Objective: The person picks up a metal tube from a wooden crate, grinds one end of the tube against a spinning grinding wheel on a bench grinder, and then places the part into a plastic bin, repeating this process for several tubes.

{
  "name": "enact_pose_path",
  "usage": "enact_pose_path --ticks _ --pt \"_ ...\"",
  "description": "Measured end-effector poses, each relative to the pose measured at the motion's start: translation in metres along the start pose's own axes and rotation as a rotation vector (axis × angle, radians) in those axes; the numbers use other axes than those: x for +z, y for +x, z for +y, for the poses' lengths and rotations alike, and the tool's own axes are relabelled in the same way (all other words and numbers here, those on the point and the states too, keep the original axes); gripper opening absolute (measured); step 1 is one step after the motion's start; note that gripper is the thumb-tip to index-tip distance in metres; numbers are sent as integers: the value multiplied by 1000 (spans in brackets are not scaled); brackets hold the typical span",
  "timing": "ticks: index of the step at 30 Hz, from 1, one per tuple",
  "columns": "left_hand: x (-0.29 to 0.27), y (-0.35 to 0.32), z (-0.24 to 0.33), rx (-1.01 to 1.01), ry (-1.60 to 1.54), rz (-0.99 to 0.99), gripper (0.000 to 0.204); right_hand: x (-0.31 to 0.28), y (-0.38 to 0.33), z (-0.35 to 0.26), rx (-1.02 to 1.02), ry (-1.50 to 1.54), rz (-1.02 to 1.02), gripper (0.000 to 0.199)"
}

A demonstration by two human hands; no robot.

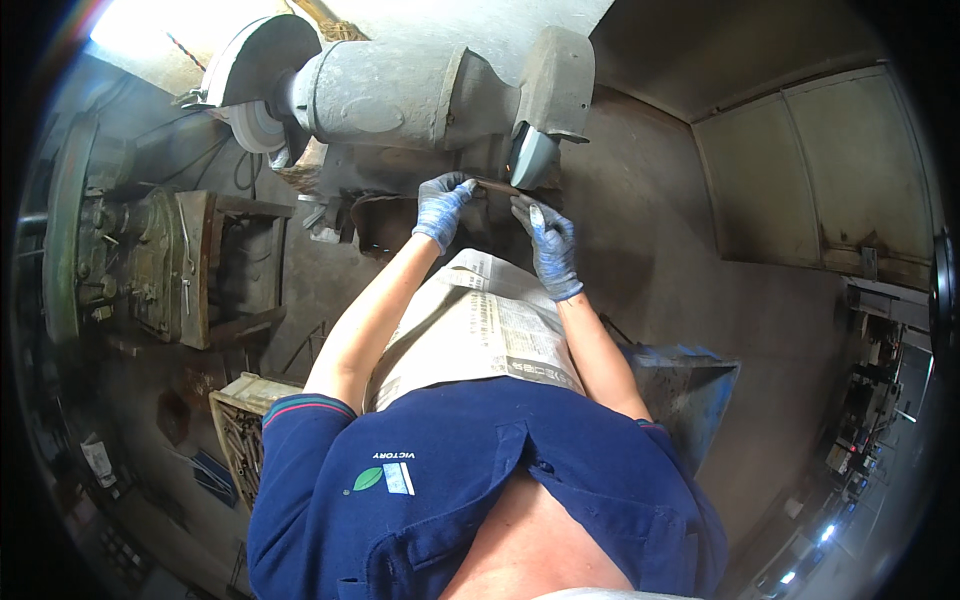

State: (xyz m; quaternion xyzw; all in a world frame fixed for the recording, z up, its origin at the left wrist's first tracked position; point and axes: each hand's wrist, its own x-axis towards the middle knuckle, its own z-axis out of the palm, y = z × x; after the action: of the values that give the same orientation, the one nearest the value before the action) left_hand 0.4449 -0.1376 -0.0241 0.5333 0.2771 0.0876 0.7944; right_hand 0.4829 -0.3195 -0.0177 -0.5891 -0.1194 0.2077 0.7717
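A thin dark metal bar (495, 186) spans the space between my two gloved hands. My left hand (441, 208) pinches its left end, fingers closed. At its other end my right hand (549, 238) has its fingertips closed on the bar. Just above my right fingers is the pale grinding wheel (535, 160) of a grey bench grinder (385, 95), partly covered by its guard (560, 85). The bar lies right by the wheel's lower edge; I cannot tell whether they touch. Both gloves are blue and grey with dark smudges.
A second grinding wheel (256, 127) sits at the grinder's left end. Newspaper (470, 325) covers my lap. A crate of metal pieces (237, 430) stands at my left, a blue-edged metal bin (690, 385) at my right. A greenish machine (140, 260) occupies the far left.
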Motion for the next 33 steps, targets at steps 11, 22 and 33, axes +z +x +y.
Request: enact_pose_path --ticks 11,22,33 --pt "-10 -73 35 115 35 -215 19 18 -70 -69 -625 -792 -59 43" --pt "17 -100 41 76 270 -602 21 17 -173 -108 -587 -1058 286 53" --pt "-131 -58 -14 9 335 -268 20 -124 -358 -115 650 -1453 792 46"
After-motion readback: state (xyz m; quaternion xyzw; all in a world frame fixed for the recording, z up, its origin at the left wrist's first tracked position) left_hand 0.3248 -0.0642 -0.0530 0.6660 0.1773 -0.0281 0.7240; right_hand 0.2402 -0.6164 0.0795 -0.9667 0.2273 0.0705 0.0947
